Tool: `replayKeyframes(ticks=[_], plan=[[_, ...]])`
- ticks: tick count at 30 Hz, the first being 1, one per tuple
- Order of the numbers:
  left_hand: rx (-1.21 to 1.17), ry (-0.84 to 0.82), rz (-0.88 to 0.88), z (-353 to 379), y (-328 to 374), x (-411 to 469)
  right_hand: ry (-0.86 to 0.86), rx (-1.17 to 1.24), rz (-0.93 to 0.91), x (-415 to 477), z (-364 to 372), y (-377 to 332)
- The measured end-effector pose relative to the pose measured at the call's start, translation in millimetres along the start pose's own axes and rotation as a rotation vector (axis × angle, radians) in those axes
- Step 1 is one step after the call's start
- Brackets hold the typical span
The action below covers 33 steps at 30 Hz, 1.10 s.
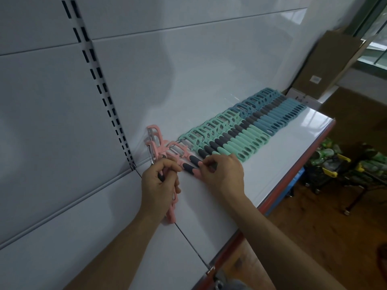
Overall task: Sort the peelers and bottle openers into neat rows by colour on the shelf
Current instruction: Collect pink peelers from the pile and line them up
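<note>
A row of peelers lies on the white shelf (pixel 282 155): several blue ones (pixel 278 116) at the far end, then several mint green ones (pixel 236 141). Two pink peelers (pixel 189 162) with dark grips lie at the near end of the row. My right hand (pixel 224 174) pinches the handle ends of these pink peelers on the shelf. My left hand (pixel 160 183) grips a bunch of pink peelers (pixel 155 147), their heads sticking up towards the back wall and their handles hanging below my palm.
The shelf has a red front edge (pixel 293 174) and a white slotted back panel (pixel 100 84). A cardboard box (pixel 326 65) leans at the shelf's far end. Baskets with green goods (pixel 335 162) stand on the wooden floor to the right.
</note>
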State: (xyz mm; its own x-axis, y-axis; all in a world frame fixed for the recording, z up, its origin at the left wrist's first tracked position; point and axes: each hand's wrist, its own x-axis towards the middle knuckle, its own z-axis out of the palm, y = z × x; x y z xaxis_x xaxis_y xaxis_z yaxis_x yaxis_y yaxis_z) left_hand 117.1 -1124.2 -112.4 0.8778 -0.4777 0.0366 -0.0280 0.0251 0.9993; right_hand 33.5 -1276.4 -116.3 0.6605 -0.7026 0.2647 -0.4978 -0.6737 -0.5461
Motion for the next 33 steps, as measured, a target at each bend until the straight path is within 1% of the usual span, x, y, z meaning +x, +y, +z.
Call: replayKeyframes(ticks=[7,11,16,20,24,27,29,33], plan=[[0.008,0.016,-0.001,1.1,0.9,0.9,0.002,-0.002,-0.038,-1.8,1.5,2.9],[0.007,0.017,-0.004,1.2,0.8,0.3,-0.006,0.081,-0.056,0.5,4.8,4.2],[0.006,0.006,-0.007,1.0,1.0,0.2,0.058,0.019,-0.147,3.3,3.8,4.8],[0.019,0.005,0.001,-0.1,1.2,0.2,0.082,-0.017,-0.14,3.3,4.4,3.5],[-0.001,0.007,-0.008,0.8,1.9,-0.3,0.081,-0.008,-0.103,5.8,5.3,4.1],[0.012,0.004,0.001,-0.1,1.5,-0.5,0.077,0.005,-0.117,6.5,7.1,7.3],[0.013,0.001,0.0,-0.7,1.0,-0.2,0.089,0.001,-0.167,4.6,7.8,7.5],[0.001,0.005,-0.008,-0.3,0.6,0.3,0.039,-0.167,-0.333,-6.1,8.0,1.3]])
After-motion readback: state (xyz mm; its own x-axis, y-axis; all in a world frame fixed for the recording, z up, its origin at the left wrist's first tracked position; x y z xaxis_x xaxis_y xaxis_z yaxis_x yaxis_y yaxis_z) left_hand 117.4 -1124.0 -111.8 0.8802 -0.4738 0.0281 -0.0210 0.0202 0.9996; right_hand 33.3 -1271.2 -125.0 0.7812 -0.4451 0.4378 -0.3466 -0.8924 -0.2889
